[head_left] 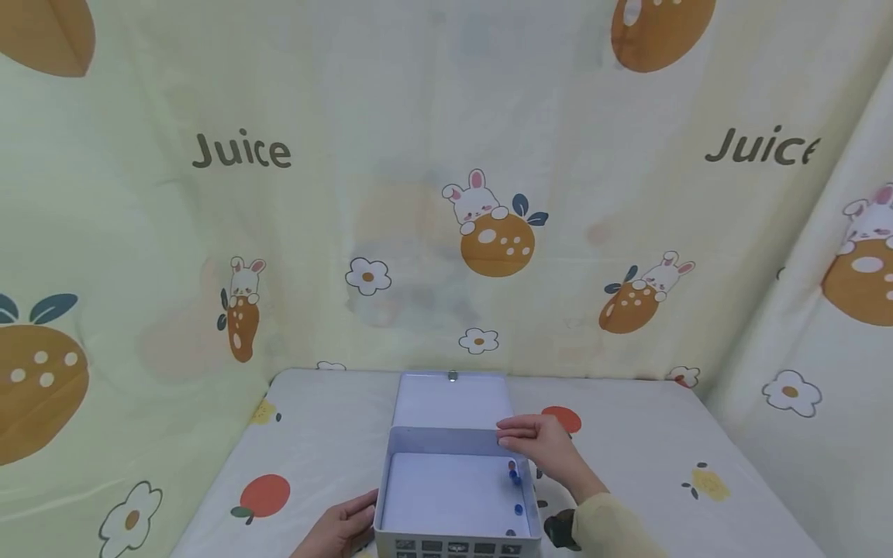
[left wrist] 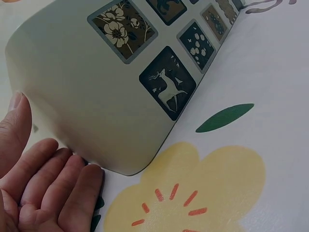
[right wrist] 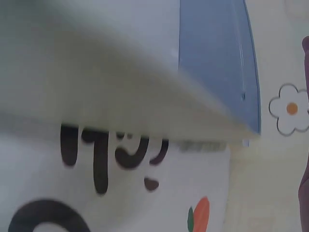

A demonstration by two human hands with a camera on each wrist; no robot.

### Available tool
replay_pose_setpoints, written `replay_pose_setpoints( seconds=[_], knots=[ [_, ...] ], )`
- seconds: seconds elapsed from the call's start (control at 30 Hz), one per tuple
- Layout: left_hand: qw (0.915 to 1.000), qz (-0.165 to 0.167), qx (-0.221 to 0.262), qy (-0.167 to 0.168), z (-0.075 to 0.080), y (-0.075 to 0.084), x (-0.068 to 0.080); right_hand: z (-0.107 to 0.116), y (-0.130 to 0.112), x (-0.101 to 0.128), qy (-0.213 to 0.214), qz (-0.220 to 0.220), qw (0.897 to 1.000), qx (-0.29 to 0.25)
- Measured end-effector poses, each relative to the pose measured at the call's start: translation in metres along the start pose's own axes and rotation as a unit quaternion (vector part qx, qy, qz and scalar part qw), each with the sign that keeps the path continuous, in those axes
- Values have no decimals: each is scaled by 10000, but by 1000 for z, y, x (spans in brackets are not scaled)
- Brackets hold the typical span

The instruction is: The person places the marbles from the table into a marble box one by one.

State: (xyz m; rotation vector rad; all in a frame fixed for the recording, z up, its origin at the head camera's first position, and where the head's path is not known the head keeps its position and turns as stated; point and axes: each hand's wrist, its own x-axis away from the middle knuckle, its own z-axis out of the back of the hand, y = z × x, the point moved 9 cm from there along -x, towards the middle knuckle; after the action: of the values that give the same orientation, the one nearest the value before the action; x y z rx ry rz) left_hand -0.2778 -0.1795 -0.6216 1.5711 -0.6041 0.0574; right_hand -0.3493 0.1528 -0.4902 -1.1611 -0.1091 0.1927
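Observation:
A pale rectangular box [head_left: 456,440] stands with its lid [head_left: 453,401] folded back behind it. Picture squares decorate its near side; one shows a white deer [left wrist: 167,89]. Inside, along the right wall, lie several small blue and red pieces [head_left: 515,477], too small to identify. My left hand [head_left: 343,528] is at the box's left side, fingers loosely bent beside a rounded corner. Over the back right corner, near the lid's hinge, is my right hand [head_left: 547,449], its fingers extended leftward. Only a sliver of its fingers [right wrist: 304,193] shows in the right wrist view.
A white fruit-printed cloth [head_left: 335,434] covers the table under the box. Behind it hangs a printed curtain [head_left: 418,232] with rabbits, flowers and lettering. A dark object [head_left: 560,530] shows beside the right sleeve [head_left: 614,527].

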Motion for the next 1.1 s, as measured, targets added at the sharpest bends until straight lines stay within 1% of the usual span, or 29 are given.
replay_pose_setpoints(
  seconds=[0.13,0.33,0.57,0.8,0.97,1.1],
  knots=[
    [10000,58,-12,8,-4,-1,-1,-12,-4,-3,-84,-39,9999,-67],
    [9999,116,-70,47,-7,0,-2,-16,-8,-2,-193,-72,9997,-135],
    [9999,80,-61,9,-9,2,-2,-15,-10,0,-120,-130,9998,-49],
    [9999,63,-129,61,-9,2,-2,-11,-8,1,-40,-173,9998,9],
    [9999,-18,92,86,-8,2,-6,-7,-8,2,23,-227,9997,4],
    [9994,22,226,242,-6,3,-7,-6,-8,1,26,-132,9999,-19]
  ],
)
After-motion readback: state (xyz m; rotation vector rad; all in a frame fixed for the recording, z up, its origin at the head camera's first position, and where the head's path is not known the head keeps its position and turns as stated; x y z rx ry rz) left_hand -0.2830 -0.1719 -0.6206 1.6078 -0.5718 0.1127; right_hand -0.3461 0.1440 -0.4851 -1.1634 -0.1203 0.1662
